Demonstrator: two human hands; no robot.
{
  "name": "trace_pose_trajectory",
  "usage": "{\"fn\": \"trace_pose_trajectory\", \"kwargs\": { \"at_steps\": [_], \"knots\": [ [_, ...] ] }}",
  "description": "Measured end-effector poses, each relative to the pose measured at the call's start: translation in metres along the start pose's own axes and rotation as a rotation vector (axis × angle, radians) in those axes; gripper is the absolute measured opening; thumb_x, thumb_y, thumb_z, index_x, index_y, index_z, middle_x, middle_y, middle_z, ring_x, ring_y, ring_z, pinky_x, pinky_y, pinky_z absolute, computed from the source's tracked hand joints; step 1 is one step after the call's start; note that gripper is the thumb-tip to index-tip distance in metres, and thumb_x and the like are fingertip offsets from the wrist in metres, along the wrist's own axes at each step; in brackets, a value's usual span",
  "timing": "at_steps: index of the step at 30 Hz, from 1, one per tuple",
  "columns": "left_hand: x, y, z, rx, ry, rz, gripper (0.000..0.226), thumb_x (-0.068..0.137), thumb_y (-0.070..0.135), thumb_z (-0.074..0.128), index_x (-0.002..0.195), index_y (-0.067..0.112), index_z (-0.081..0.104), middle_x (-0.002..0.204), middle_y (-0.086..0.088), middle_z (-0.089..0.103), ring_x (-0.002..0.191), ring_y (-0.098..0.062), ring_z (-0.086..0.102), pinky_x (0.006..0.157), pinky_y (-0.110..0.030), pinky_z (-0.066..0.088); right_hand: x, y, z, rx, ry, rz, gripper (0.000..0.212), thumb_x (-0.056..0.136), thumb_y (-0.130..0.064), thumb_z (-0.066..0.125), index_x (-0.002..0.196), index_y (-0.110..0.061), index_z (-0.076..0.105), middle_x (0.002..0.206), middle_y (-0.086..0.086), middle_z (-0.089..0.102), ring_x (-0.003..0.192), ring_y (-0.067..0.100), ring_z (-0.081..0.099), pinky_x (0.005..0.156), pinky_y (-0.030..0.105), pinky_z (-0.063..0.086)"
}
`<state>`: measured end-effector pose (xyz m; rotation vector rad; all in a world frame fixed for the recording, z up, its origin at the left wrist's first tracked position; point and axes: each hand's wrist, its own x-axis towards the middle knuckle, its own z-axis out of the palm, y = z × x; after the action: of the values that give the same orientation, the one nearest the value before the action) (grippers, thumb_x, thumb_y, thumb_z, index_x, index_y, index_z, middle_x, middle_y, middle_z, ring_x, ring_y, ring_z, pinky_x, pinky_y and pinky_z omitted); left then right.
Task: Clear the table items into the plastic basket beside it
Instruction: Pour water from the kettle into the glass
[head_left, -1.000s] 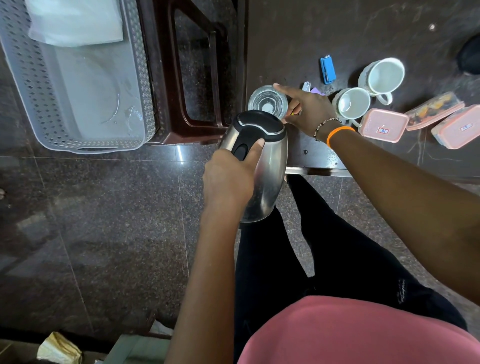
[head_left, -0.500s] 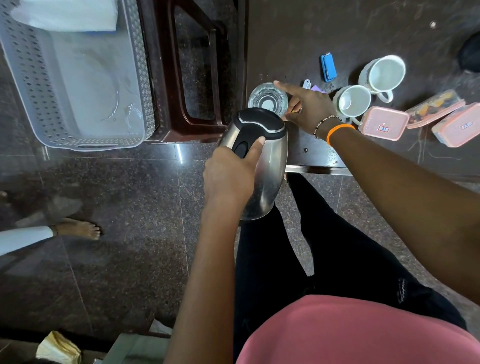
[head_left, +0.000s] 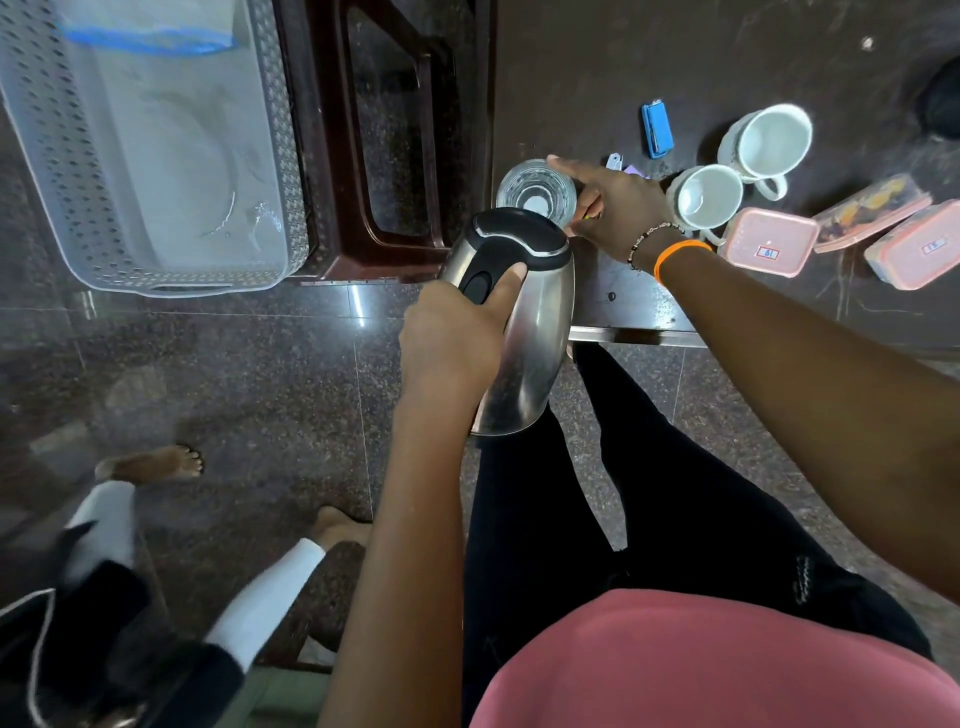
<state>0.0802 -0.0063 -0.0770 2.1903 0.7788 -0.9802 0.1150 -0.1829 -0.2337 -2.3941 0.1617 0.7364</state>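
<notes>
Left hand (head_left: 447, 338) grip closed on kettle (head_left: 519, 322) handle, held off tabletop (head_left: 727, 62) edge, unchanged. Right hand (head_left: 613, 208) fingers curl round glass (head_left: 535, 192), same spot. Basket (head_left: 156, 156) at 10 o'clock. New: another person's feet (head_left: 156, 462) at 8 o'clock.

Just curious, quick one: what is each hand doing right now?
Left hand: closed around the kettle handle.
Right hand: fingers on the glass; grip unclear.
</notes>
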Motion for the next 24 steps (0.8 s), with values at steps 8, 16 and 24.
{"fn": "trace_pose_trajectory", "kwargs": {
  "at_steps": [8,16,24],
  "knots": [
    [-0.0009,-0.0007,-0.0007,-0.041,-0.007,0.012,0.065,0.076,0.063,0.058,0.088,0.0,0.063,0.087,-0.016,0.069,0.081,-0.036,0.066,0.079,-0.05,0.057,0.0014,0.0,-0.0004,0.013,-0.009,0.007,0.064,0.079,-0.022,0.063,0.134,-0.044,0.039,0.097,-0.004,0.073,0.102,0.015,0.062,0.1,0.037,0.038],
    [0.0015,-0.005,0.0006,-0.068,-0.018,0.019,0.071,0.074,0.065,0.058,0.096,-0.003,0.061,0.097,-0.021,0.068,0.091,-0.042,0.065,0.084,-0.054,0.055,-0.0009,-0.0034,-0.0021,0.032,-0.018,0.017,0.064,0.079,-0.02,0.064,0.134,-0.042,0.04,0.096,-0.002,0.073,0.099,0.016,0.064,0.101,0.038,0.041],
    [0.0038,-0.0076,0.0016,-0.087,-0.01,0.032,0.065,0.077,0.063,0.058,0.091,-0.001,0.062,0.09,-0.017,0.069,0.086,-0.038,0.066,0.082,-0.052,0.056,-0.001,-0.0042,-0.0003,-0.014,0.008,0.02,0.063,0.08,-0.021,0.061,0.135,-0.043,0.038,0.1,-0.004,0.073,0.103,0.019,0.062,0.1,0.036,0.04]
  ]
}}
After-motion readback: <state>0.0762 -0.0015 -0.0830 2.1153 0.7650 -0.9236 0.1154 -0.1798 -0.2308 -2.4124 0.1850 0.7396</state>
